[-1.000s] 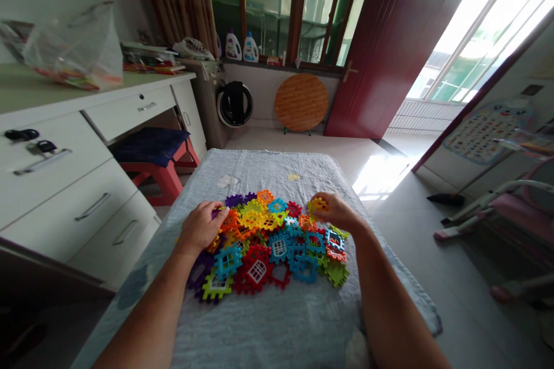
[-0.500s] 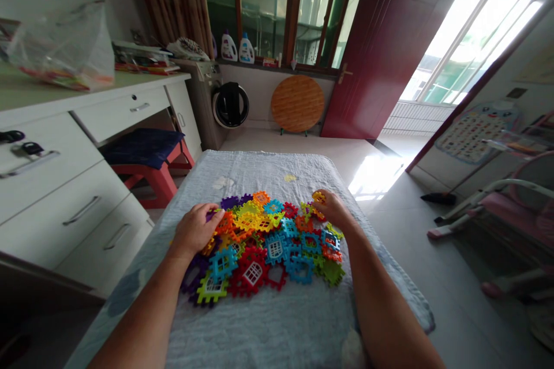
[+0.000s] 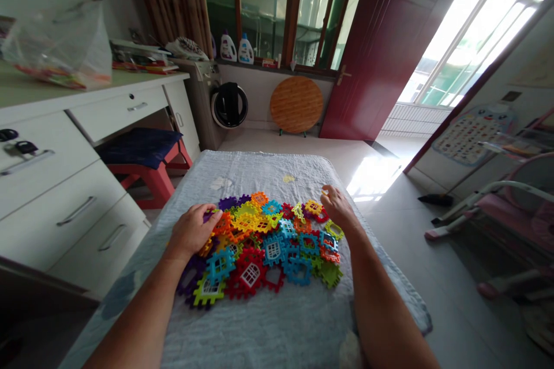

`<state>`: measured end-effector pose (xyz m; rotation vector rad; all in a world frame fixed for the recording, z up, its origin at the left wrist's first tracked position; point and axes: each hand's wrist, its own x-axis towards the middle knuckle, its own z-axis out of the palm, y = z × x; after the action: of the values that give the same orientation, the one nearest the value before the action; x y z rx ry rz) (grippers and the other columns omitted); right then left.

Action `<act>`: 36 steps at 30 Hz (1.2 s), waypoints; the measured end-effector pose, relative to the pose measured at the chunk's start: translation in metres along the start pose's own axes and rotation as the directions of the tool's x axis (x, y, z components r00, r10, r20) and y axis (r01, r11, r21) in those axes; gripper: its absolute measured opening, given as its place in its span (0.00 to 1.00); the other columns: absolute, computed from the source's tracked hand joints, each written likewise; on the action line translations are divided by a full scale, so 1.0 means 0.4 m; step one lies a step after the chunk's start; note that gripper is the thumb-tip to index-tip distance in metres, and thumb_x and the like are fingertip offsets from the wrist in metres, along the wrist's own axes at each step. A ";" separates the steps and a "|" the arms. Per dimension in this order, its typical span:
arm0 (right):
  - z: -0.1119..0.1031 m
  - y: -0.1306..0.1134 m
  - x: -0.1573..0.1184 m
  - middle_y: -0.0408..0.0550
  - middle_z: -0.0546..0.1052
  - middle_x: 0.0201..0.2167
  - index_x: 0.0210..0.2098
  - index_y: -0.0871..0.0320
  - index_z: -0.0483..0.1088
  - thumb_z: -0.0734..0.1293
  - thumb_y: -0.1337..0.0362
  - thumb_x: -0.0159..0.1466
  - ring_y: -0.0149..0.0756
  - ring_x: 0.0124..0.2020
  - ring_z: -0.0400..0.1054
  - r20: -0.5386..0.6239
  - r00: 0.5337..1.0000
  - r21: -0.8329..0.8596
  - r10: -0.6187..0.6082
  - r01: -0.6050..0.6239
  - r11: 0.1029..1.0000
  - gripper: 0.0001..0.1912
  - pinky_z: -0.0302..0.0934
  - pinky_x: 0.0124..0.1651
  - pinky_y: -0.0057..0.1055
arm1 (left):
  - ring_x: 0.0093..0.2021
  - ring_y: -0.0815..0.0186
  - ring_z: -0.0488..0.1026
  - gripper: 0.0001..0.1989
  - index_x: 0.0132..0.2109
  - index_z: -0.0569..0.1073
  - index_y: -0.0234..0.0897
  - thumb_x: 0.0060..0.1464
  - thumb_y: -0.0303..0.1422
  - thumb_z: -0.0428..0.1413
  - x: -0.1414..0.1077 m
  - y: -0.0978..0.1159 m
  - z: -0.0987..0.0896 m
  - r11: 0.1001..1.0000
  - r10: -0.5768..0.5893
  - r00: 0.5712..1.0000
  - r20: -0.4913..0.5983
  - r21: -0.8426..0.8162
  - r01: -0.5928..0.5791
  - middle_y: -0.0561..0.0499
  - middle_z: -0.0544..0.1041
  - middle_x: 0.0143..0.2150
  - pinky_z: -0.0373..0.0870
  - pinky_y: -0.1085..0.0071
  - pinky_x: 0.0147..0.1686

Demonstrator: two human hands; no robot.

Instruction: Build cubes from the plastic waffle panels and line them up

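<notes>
A pile of colourful plastic interlocking building blocks [image 3: 255,242], some with white window-like inserts, lies spread on a cloth-covered table. My left hand [image 3: 194,229] is at the pile's left edge, with thumb and fingers closed around a purple block [image 3: 208,215], mostly hidden by the hand. An orange block [image 3: 223,223] lies right beside its thumb. My right hand [image 3: 339,206] hovers just past the pile's far right corner, fingers partly bent and apart, with no block visible in them. Nearest to it are a yellow block [image 3: 313,207] and a lime-green frame block [image 3: 334,229].
The table wears a pale blue quilted cloth [image 3: 259,170]. To the left stand a white desk [image 3: 82,150] and a red stool [image 3: 162,173] with a dark top. A round wooden tabletop [image 3: 296,105] leans at the back wall. A pink chair [image 3: 515,202] is on the right.
My right hand has let go of the yellow block, which now lies on the pile, and has shifted slightly right. My left hand stays at the left edge.
</notes>
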<state>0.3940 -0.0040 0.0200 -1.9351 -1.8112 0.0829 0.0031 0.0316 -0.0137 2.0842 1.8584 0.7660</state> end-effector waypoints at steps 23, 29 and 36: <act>0.045 0.027 0.019 0.52 0.71 0.44 0.54 0.56 0.63 0.67 0.64 0.50 0.43 0.46 0.64 0.010 1.000 0.064 -0.007 0.006 0.998 0.31 0.59 0.50 0.40 | 0.47 0.56 0.74 0.22 0.42 0.75 0.37 0.52 0.49 0.48 0.003 -0.007 -0.001 1.000 -0.009 0.998 -0.065 0.008 0.010 0.45 0.78 0.46 0.68 0.64 0.50; 0.021 0.075 0.071 0.50 0.73 0.41 0.53 0.57 0.65 0.69 0.63 0.50 0.40 0.42 0.66 0.109 0.992 0.138 -0.059 0.044 0.989 0.30 0.61 0.48 0.38 | 0.47 0.56 0.74 0.22 0.43 0.75 0.38 0.52 0.48 0.47 0.005 -0.013 0.000 1.000 -0.015 0.998 -0.061 0.017 0.016 0.44 0.78 0.46 0.67 0.64 0.51; 0.041 0.021 0.041 0.52 0.74 0.44 0.49 0.57 0.69 0.71 0.59 0.48 0.47 0.48 0.65 0.256 0.963 0.020 -0.084 0.082 0.996 0.28 0.57 0.52 0.41 | 0.47 0.57 0.74 0.22 0.43 0.75 0.38 0.52 0.48 0.47 0.003 -0.015 0.001 1.000 -0.011 0.998 -0.059 0.027 0.013 0.45 0.78 0.46 0.68 0.64 0.51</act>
<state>0.3977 0.0165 0.0068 -1.9110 -2.0512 0.3278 -0.0015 0.0337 -0.0169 2.0868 1.9211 0.8123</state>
